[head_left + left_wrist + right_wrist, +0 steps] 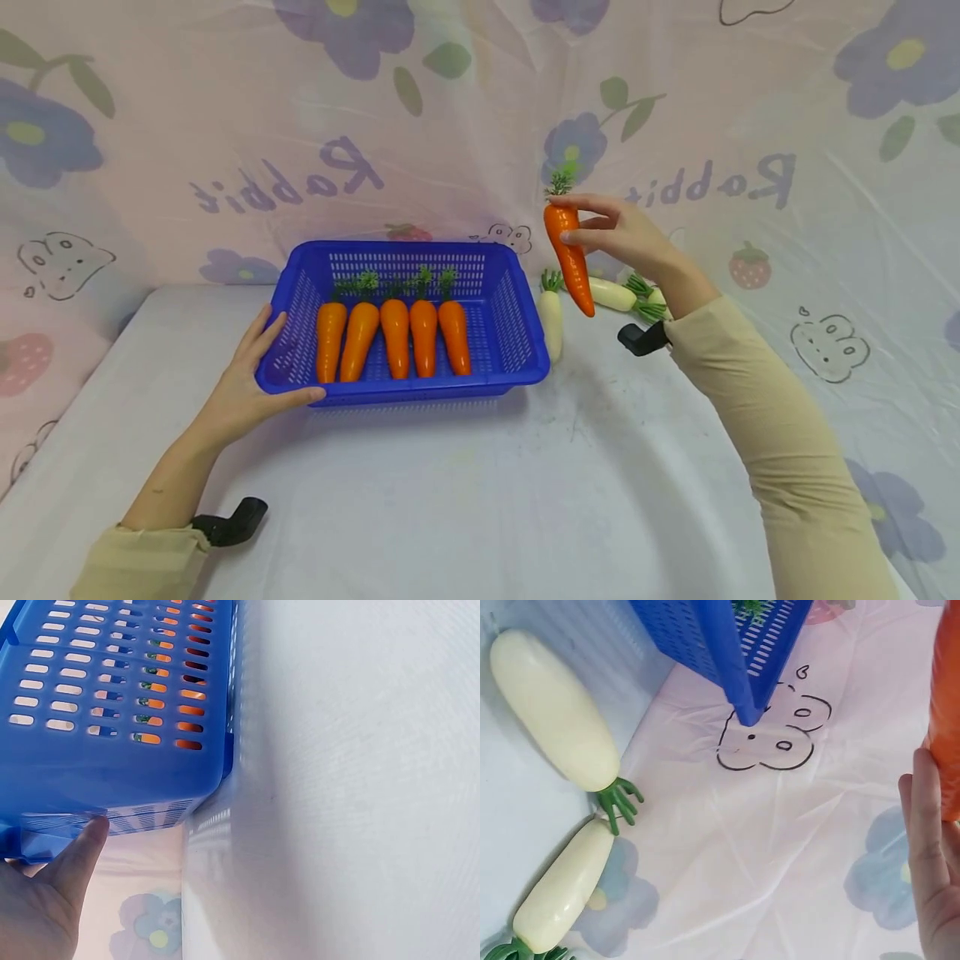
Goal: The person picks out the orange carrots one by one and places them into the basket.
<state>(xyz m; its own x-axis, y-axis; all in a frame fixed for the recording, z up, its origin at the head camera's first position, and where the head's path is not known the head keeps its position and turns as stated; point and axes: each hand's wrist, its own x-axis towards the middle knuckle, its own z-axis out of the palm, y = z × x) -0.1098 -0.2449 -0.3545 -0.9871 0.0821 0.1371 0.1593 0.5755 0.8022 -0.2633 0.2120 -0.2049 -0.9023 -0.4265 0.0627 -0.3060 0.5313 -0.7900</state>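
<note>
In the head view my right hand point(618, 229) pinches an orange carrot point(570, 258) near its leafy top. The carrot hangs tip down in the air, right of the blue plastic basket point(442, 389). In the right wrist view, part of the carrot point(946, 712) shows beside the fingers point(924, 832). My left hand point(243, 387) grips the basket's near left corner, thumb along the front rim and fingers at the left side. Inside the basket several carrots point(395, 337) lie side by side, green tops toward the back.
A white radish point(551, 325) lies close against the basket's right side. Farther right is another white radish point(611, 294), with more green leaves point(651, 311) beside it, partly behind the right arm. A patterned cloth point(465, 125) hangs behind the white table surface point(450, 500).
</note>
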